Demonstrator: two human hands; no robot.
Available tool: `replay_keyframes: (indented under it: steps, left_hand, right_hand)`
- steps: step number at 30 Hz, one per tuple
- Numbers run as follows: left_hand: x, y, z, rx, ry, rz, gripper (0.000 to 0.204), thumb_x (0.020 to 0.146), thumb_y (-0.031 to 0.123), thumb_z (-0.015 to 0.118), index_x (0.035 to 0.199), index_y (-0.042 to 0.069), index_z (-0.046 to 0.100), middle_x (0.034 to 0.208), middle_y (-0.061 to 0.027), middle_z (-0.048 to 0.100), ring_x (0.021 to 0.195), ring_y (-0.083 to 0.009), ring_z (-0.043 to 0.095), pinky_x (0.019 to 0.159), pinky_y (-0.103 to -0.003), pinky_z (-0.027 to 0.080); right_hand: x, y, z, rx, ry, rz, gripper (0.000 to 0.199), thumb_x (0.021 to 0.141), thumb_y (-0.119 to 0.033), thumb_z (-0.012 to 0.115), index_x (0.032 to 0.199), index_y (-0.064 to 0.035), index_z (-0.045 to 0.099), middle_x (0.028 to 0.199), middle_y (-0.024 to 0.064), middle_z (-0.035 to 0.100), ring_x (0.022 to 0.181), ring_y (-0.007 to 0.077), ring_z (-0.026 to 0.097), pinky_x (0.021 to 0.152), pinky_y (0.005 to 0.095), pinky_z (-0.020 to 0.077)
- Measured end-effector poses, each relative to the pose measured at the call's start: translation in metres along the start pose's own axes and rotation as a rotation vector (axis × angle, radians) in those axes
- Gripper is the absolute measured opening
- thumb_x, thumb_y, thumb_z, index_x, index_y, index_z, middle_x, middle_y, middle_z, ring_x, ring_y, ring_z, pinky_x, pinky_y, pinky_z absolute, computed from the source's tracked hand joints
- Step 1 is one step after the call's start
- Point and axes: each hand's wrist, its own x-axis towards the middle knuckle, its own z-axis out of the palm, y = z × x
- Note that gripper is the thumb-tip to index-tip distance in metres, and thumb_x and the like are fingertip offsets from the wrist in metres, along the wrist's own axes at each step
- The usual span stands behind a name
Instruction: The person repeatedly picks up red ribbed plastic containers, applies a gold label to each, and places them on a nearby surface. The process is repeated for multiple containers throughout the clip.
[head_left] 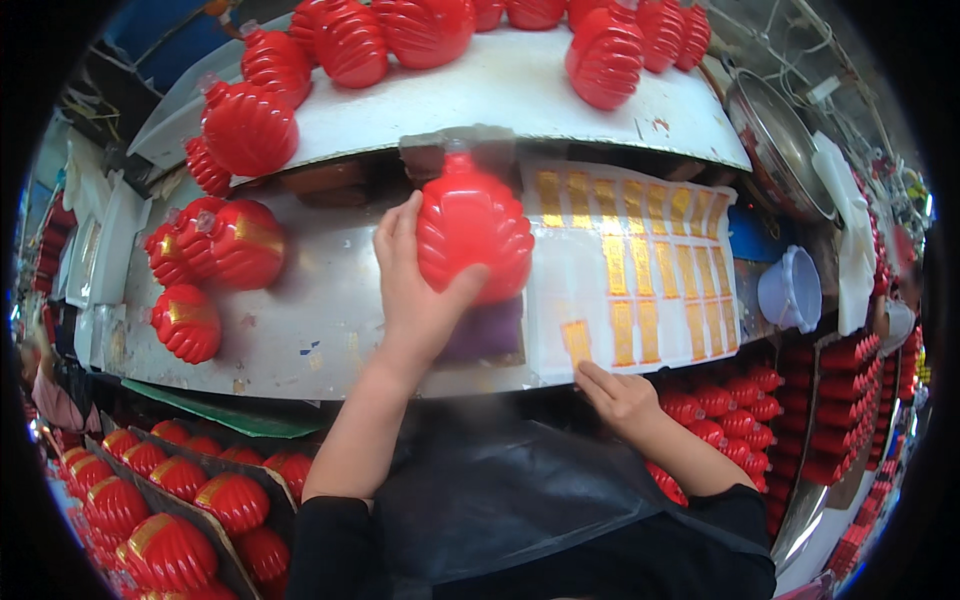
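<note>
My left hand is wrapped round a glossy red ribbed bottle, its thumb across the lower front. The bottle stands with its neck away from me, against a grey block. To the right lies a white backing sheet with rows of gold-and-red labels. At the sheet's near left corner, the fingertips of my right hand pinch the lower end of a single gold label. A purple pad shows beneath the bottle.
Red bottles with gold labels sit on the metal table's left side. More red bottles line the raised white shelf. A lilac bucket is at right. Boxes of red bottles stand below, left and right.
</note>
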Motion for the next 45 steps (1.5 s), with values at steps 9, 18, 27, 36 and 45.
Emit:
replay_keyframes:
  steps: [9,18,27,36,45]
  left_hand:
    - [-0.001,-0.005,-0.004,-0.425,-0.094,-0.28,0.105,0.076,0.024,0.088,0.161,0.003,0.031,0.149,-0.0194,0.043,0.139,-0.0328,0.049,0.116,-0.045,0.044]
    - [0.019,-0.015,-0.011,-0.491,-0.063,-0.215,0.084,0.092,0.038,0.076,0.157,0.0,0.039,0.15,-0.0217,0.048,0.142,-0.0324,0.048,0.118,-0.044,0.04]
    - [0.057,-0.003,-0.009,-0.199,-0.068,-0.13,0.06,0.084,0.028,0.081,0.135,0.002,0.059,0.126,-0.0177,0.063,0.118,-0.0323,0.063,0.101,-0.042,0.051]
    - [0.047,-0.008,-0.027,0.116,-0.136,0.309,0.058,0.093,0.032,0.068,0.144,0.005,0.059,0.142,-0.0221,0.055,0.13,-0.0402,0.054,0.112,-0.047,0.043]
    - [0.044,-0.011,-0.02,0.136,-0.25,0.252,0.065,0.095,0.037,0.067,0.151,0.007,0.053,0.147,-0.0249,0.051,0.133,-0.0441,0.053,0.114,-0.048,0.042]
  right_hand:
    - [0.136,0.047,-0.084,1.136,-0.151,0.88,0.021,0.102,-0.013,0.068,0.107,0.0046,0.077,0.082,0.006,0.075,0.058,0.0073,0.064,0.052,0.0225,0.0518]
    - [0.237,-0.003,-0.111,0.149,0.163,-0.233,0.027,0.088,-0.001,0.073,0.115,-0.0013,0.074,0.089,0.013,0.077,0.063,0.0196,0.072,0.056,0.0314,0.056]
    - [0.202,-0.03,-0.067,-0.364,0.187,-0.427,0.041,0.077,-0.006,0.067,0.116,0.0062,0.073,0.111,0.0238,0.076,0.056,0.0134,0.062,0.049,0.0262,0.0475]
    - [0.219,-0.004,-0.078,0.289,0.199,0.109,0.037,0.095,-0.021,0.076,0.129,-0.0055,0.07,0.125,0.0194,0.071,0.085,0.0322,0.076,0.071,0.0357,0.0611]
    - [0.236,0.02,-0.055,0.501,0.122,0.198,0.047,0.093,-0.024,0.074,0.136,-0.0071,0.066,0.135,0.0244,0.065,0.112,0.0432,0.069,0.095,0.0454,0.0572]
